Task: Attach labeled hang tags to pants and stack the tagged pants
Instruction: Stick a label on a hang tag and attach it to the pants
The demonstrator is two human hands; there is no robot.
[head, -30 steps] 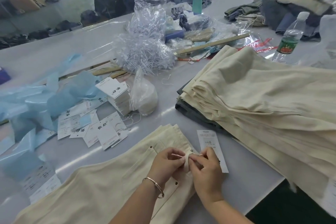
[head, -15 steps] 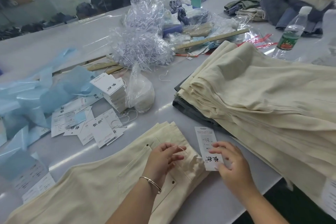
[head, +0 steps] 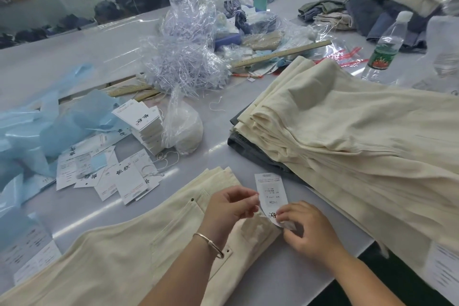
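Both hands have shifted since half a second ago: the right hand [head: 306, 233], then resting fingers on the hang tag [head: 272, 196], now pinches its near end, and the left hand [head: 229, 206] has lifted off the cloth, fingers curled and pinching something thin beside the tag; what exactly, I cannot tell. The tag lies partly on the counter [head: 104, 57] and partly over the waistband of the cream pants [head: 119, 256] spread at the near edge. On the tag, "#C01" can be read above brush-style characters. To the right rises the stack of cream pants [head: 347, 136]. A clear plastic bag [head: 183, 122] holds something white. Beside it stands a pile of tags [head: 146, 124] bearing the same brush-style characters. A water bottle [head: 383, 47] carries a green and red label, unreadable.
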